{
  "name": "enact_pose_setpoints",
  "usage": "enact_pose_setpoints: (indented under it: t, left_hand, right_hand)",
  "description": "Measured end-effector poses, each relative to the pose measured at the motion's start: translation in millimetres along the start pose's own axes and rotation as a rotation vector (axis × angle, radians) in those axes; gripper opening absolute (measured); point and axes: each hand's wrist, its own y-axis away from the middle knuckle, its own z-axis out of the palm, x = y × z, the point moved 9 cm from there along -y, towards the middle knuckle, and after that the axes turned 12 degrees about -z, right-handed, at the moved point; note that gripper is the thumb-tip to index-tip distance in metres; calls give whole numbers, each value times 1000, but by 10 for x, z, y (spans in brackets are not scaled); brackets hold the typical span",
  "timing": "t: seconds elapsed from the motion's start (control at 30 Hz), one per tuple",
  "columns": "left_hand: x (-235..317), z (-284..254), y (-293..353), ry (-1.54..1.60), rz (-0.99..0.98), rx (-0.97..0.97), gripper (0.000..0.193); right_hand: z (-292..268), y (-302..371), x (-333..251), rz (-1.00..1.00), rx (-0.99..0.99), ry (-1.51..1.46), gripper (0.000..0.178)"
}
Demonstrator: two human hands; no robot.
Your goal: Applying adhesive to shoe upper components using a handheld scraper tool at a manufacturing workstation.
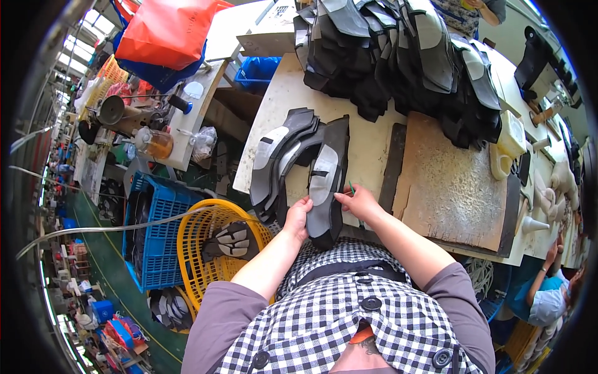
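While the left hand point(299, 218) pinches it, the shoe upper point(325, 177) lies near-to-far. Just right, the right hand point(360, 204) clamps a green tool point(352, 186).

1. Prod. workshop/factory flr, not a home.
2. Big heap of alike grey/blk cut pcs point(430, 43) along far edge of tabletop point(367, 156).
3. Scuffed, stained board point(455, 181) nr its near R corner.
4. Blue crate point(162, 243) & yellow basket point(182, 249) off L edge.
5. Green flr point(99, 262); another worker point(542, 305) beyond R edge.
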Motion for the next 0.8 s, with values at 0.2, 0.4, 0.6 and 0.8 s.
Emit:
enact_pose_setpoints:
  t: [0.2, 0.4, 0.6, 0.8]
  left_hand:
    - [-22, 26, 88, 88, -88, -147, 24]
    - [1281, 486, 984, 59, 432, -211, 26]
    - [1426, 822, 1762, -139, 774, -18, 21]
    - [1661, 1140, 2680, -81, 1158, 25, 17]
  right_hand:
    - [35, -10, 100, 11, 89, -284, 41]
    - [-203, -27, 295, -52, 136, -71, 39]
    - [-204, 33, 78, 73, 82, -16, 37]
    - [-250, -134, 414, 9, 114, 134, 39]
